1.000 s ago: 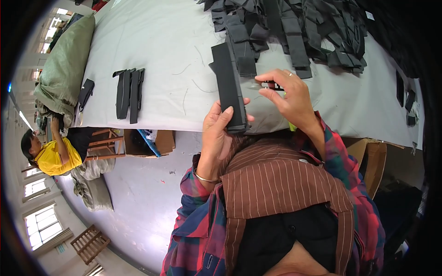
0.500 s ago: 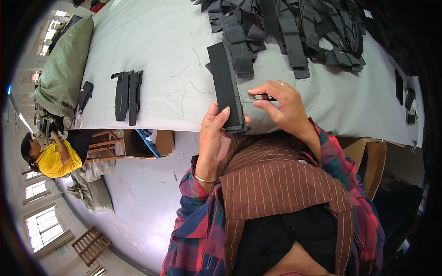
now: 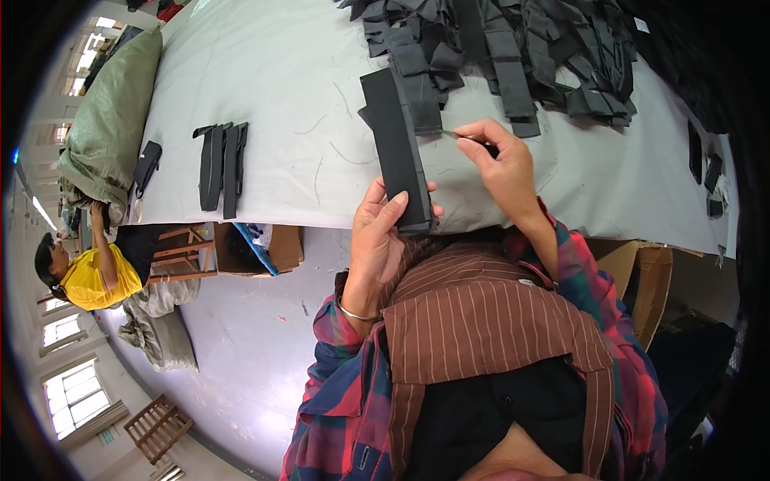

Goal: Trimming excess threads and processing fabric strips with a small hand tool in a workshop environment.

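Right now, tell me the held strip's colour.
The held strip is black, best seen in the head view.

Most of the tool (image 3: 451, 134) is hidden by your right hand (image 3: 507, 164); its exposed end is too small to identify. The black strip (image 3: 391, 140) partly conceals your left hand (image 3: 378, 228). The upper edge cuts off the heap of strips (image 3: 511, 60). What the co-worker (image 3: 98, 276) handles is too small to tell.
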Motion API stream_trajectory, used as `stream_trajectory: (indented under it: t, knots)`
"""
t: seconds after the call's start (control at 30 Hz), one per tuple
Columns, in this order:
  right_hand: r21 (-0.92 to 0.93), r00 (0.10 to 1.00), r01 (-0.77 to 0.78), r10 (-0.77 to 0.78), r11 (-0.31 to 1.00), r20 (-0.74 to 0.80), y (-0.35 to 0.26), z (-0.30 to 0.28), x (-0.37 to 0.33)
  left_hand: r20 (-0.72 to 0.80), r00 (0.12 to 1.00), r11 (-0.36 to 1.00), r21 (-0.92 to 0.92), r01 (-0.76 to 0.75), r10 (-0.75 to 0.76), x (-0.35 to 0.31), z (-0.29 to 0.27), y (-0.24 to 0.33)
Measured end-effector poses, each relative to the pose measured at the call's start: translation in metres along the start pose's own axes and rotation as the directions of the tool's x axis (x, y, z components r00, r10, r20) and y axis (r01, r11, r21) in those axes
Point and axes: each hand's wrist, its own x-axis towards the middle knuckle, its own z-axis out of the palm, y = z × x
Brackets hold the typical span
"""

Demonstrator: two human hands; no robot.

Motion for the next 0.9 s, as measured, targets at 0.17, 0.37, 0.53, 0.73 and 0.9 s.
stream_trajectory:
  t: [0.17, 0.37, 0.53, 0.73, 0.9]
  knots:
    - [-0.055, 0.949, 0.200, -0.179, 0.978, 0.261, -0.022, -0.006, -0.011, -0.074, 0.996, 0.998, -0.023, -0.053, 0.051, 0.006, -0.005, -0.002]
    - [-0.059, 0.958, 0.111, -0.091, 0.992, 0.272, -0.015, -0.004, -0.011, -0.088, 0.993, 0.997, 0.001, -0.081, 0.080, 0.003, -0.004, 0.001]
    - [-0.140, 0.879, 0.374, -0.302, 0.917, 0.370, -0.026, -0.009, -0.019, -0.121, 0.988, 0.994, -0.020, -0.103, 0.100, 0.005, 0.000, 0.003]
    - [0.035, 0.911, 0.199, -0.198, 0.979, 0.362, -0.025, 0.001, -0.022, -0.109, 0.991, 0.996, 0.042, -0.079, 0.083, 0.002, -0.002, 0.005]
    - [0.016, 0.927, 0.202, -0.197, 0.979, 0.319, -0.015, 0.005, -0.023, 0.012, 1.000, 0.968, -0.250, -0.012, 0.016, 0.001, -0.004, 0.007]
